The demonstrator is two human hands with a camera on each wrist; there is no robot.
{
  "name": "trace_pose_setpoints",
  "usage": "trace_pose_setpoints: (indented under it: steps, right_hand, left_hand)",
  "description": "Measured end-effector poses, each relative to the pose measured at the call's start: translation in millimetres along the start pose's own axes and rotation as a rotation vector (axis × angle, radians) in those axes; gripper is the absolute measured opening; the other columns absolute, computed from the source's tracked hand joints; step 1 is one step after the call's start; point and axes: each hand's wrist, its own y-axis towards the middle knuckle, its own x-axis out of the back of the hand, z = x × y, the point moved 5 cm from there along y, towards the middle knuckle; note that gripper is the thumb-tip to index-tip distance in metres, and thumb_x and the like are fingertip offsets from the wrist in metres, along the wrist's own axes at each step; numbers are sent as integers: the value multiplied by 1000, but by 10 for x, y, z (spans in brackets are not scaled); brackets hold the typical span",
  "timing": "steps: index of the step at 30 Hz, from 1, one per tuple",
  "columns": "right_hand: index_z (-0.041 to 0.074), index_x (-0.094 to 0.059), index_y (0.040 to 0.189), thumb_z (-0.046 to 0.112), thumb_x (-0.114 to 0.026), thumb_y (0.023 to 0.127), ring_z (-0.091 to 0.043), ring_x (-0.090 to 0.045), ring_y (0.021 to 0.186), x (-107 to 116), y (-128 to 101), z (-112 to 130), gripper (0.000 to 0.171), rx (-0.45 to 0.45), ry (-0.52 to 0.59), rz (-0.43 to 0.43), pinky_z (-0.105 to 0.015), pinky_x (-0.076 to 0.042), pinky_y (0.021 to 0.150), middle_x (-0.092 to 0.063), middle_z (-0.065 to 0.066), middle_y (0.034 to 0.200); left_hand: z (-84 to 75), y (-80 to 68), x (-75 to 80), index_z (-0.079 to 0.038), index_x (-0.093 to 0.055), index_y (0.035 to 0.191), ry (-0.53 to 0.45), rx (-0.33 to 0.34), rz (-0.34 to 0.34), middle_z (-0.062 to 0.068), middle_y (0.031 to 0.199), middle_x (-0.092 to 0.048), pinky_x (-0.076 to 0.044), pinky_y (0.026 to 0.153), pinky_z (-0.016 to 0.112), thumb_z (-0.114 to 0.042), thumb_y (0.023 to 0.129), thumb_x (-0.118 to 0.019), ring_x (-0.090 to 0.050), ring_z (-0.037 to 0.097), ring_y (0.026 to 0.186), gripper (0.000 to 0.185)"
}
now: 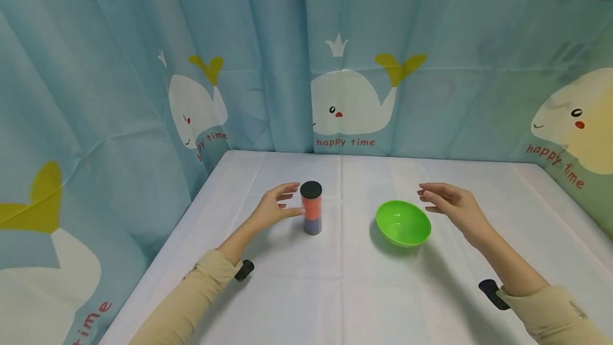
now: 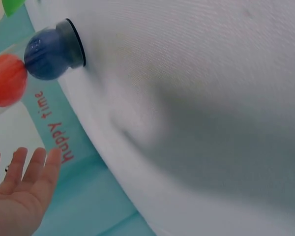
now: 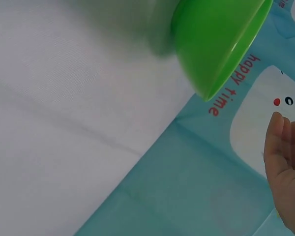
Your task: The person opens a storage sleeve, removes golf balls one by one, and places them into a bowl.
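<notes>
While the left hand (image 1: pixel 275 205) holds nothing, its fingers parted from its thumb, the tube (image 1: pixel 312 213) stands upright on the table (image 1: pixel 292 297) just beside its fingertips; whether the thumb touches it, I cannot tell. Inside, a red ball (image 2: pixel 7 79) sits above a blue ball (image 2: pixel 46 54). The right hand (image 1: pixel 452 205), likewise ungripping, hovers just right of the bowl (image 1: pixel 403 223).

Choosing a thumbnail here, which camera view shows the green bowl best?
The head view: it shows the whole green bowl, rim and inside. The right wrist view shows mostly its outer wall, cropped at the top; the left wrist view, only a green corner sliver.
</notes>
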Motion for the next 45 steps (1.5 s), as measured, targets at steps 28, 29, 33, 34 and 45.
trace_pose_setpoints:
  steps: [28, 29, 33, 34, 45]
  right_hand:
    - [-7, -57, 118, 7, -60, 91, 7, -63, 92, -367, 92, 193, 31, 26, 73, 59, -14, -52, 78, -65, 25, 98]
    - [-7, -57, 118, 7, -60, 91, 7, -63, 92, -369, 94, 195, 31, 25, 76, 59, -14, -52, 78, -65, 25, 98]
    - [-8, -56, 118, 8, -60, 91, 6, -63, 92, -393, 103, 204, 32, 23, 85, 64, -15, -53, 78, -65, 24, 99]
    - [-9, -56, 118, 9, -61, 91, 6, -63, 92, -400, 104, 205, 33, 23, 85, 65, -16, -53, 78, -65, 24, 99]
    - [-12, -56, 118, 5, -60, 90, 6, -64, 92, -489, 137, 211, 32, 38, 115, 89, -16, -53, 78, -64, 25, 100]
  left_hand:
    - [15, 73, -256, 1, -45, 135, -52, -63, 91, 23, 125, -55, -43, 100, 49, -5, 80, -73, -52, 41, 121, 62]
    - [10, 76, -261, 2, -45, 134, -59, -74, 97, 24, 124, -55, -44, 100, 49, -4, 80, -72, -52, 42, 120, 61]
    - [15, 94, -286, 6, -46, 132, -109, -96, 123, 27, 122, -55, -47, 98, 45, 1, 81, -70, -55, 42, 116, 57]
    - [21, 102, -293, 7, -46, 131, -118, -102, 127, 27, 121, -55, -48, 97, 44, 1, 81, -70, -56, 41, 115, 56]
    - [38, 137, -297, 5, -49, 129, -116, -88, 129, 26, 120, -58, -50, 94, 41, 0, 81, -71, -61, 37, 108, 54]
